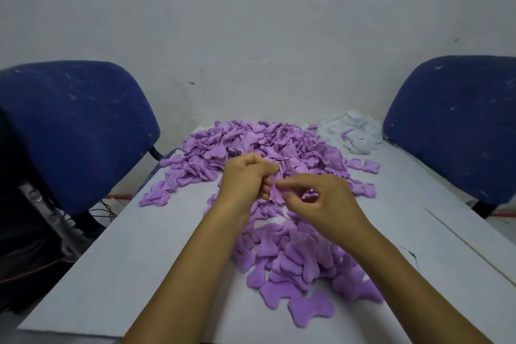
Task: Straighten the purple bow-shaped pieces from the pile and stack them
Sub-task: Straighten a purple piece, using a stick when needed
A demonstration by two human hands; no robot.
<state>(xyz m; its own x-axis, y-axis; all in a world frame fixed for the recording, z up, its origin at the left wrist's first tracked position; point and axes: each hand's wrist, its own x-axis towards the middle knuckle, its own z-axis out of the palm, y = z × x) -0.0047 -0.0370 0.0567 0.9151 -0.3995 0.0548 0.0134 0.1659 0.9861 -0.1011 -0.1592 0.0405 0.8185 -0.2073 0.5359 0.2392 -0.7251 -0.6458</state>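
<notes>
A big pile of purple bow-shaped cloth pieces (251, 145) covers the far middle of the grey table (134, 246). A flatter spread of purple pieces (296, 262) lies nearer, under my right forearm. My left hand (245, 179) is curled around one crumpled purple piece (276, 190), held above the table between the two heaps. My right hand (326, 201) pinches the same piece's edge with thumb and forefinger from the right. Most of the held piece is hidden by my fingers.
A heap of white cloth scraps (351, 134) sits at the table's far right by the wall. Blue padded chairs stand on the left (72, 126) and right (458, 120). Cables and dark equipment (36, 204) lie on the floor left.
</notes>
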